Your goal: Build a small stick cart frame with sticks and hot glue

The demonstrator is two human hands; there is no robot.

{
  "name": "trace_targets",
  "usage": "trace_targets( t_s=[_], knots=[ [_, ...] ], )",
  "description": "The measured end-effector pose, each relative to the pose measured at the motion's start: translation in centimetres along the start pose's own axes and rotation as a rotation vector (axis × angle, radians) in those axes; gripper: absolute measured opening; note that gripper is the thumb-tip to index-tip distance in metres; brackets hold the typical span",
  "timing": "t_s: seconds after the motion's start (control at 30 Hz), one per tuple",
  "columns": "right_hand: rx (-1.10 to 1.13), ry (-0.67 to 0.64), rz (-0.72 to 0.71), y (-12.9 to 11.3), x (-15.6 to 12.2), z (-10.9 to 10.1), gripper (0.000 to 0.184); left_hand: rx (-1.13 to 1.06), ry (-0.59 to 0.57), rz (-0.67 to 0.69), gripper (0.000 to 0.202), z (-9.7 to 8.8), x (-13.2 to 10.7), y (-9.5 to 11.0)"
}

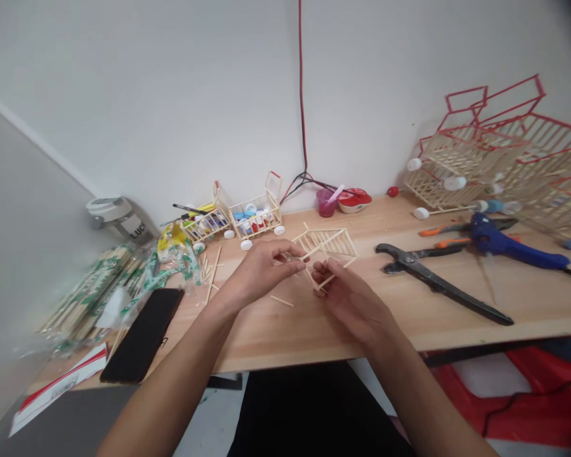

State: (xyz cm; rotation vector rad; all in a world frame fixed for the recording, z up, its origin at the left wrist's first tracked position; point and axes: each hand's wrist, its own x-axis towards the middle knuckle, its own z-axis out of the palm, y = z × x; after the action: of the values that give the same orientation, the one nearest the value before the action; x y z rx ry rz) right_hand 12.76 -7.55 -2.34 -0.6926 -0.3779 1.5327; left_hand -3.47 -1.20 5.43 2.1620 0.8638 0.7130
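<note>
Two hands at the bench, both yours; I log left to right. Far left: a bundle of wooden sticks (pixel 90 298) in green-printed wrap, then a black phone (pixel 141 335) lying on the pale wood tabletop (pixel 285 336). Behind them stand two small stick carts (pixel 255 214) on bottle-cap wheels.

— Noted. Where is the piece I am handling?

— Your stick lattice frame (pixel 326 246) lies between your hands, a little ahead of them. Its long axis runs roughly left to right, slightly aslant. Your left hand (pixel 259 273) is at its left end, your right hand (pixel 354 304) under its lower corner, and neither is clearly nearer.

— And my fingers?

— Your left fingers (pixel 290 254) are curled nearly closed, pinching the frame's left end. Your right fingers (pixel 326 271) are loosely curved and part open, their tips at that lower corner; I cannot tell whether they grip. A loose stick (pixel 282 301) lies on the table below, touching neither hand.

— Right of me?

— Long black shears (pixel 438 279), a blue glue gun (pixel 514 244), and red-edged stick baskets (pixel 499 152) at the far right.
</note>
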Motion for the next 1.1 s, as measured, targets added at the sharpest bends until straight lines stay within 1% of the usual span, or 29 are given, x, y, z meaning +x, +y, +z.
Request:
trace_targets(
  t_s=[0.07,0.13,0.23,0.47,0.57,0.73,1.1],
  knots=[
    [-0.003,0.006,0.026,0.6,-0.3,0.1,0.026,-0.025,-0.005,0.007,0.011,0.2,0.0,0.0],
    [-0.019,0.049,0.006,1.0,-0.6,0.2,0.026,-0.049,-0.010,-0.001,0.011,0.3,0.0,-0.1],
    [-0.068,0.103,-0.042,1.4,-0.7,0.2,0.029,-0.052,0.017,-0.024,0.012,0.3,-0.2,-0.1],
    [-0.069,0.169,-0.068,2.0,-0.8,0.9,0.038,-0.039,0.034,-0.055,0.009,1.0,-0.3,0.3],
    [-0.087,0.145,-0.058,2.1,-1.0,0.9,0.039,-0.014,0.060,-0.063,0.011,1.3,-0.3,0.4],
    [-0.193,0.111,-0.067,2.1,-1.2,-0.2,0.034,0.016,0.095,-0.044,0.014,1.4,-0.2,0.5],
    [-0.403,0.050,-0.140,1.6,-0.7,-1.4,0.031,0.029,0.105,-0.071,0.011,1.3,0.1,0.8]
  ],
)
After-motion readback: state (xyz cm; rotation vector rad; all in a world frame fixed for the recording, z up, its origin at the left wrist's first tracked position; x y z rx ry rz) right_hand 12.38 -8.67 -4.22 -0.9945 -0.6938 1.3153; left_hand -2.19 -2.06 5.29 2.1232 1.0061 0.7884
